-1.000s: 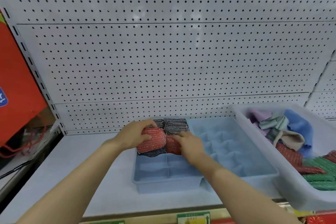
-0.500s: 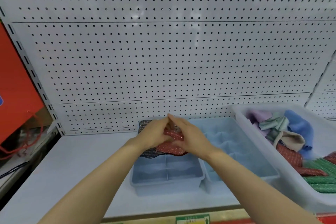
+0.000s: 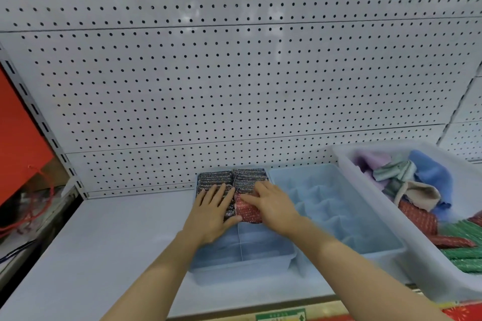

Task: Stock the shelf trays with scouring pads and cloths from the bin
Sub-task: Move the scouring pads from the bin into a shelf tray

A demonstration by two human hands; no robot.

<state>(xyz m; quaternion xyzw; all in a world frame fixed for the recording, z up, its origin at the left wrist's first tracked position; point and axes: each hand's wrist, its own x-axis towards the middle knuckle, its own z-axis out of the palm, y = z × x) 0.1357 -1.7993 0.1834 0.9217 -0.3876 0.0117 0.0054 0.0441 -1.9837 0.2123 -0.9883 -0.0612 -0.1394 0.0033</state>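
Observation:
A pale blue divided tray [image 3: 242,266] stands on the shelf, its back compartments filled with dark glittery scouring pads [image 3: 234,178]. My left hand [image 3: 212,212] lies flat with straight fingers on the pads in the left column. My right hand [image 3: 271,203] presses with straight fingers on a red scouring pad [image 3: 246,212] in the right column. A second blue tray [image 3: 370,242] with many small compartments stands just right of it. The white bin [image 3: 347,161] at the far right holds cloths [image 3: 430,177] and red and green pads [image 3: 461,250].
White pegboard [image 3: 234,86] backs the shelf. The grey shelf surface [image 3: 104,255] stretches left of the trays. A red panel [image 3: 18,138] and red cords stand at the far left. A price label strip [image 3: 280,316] runs along the shelf's front edge.
Both hands came apart from above the tray and lowered flat onto the pads. The red pad now lies pressed into the right column, and the view has shifted a little.

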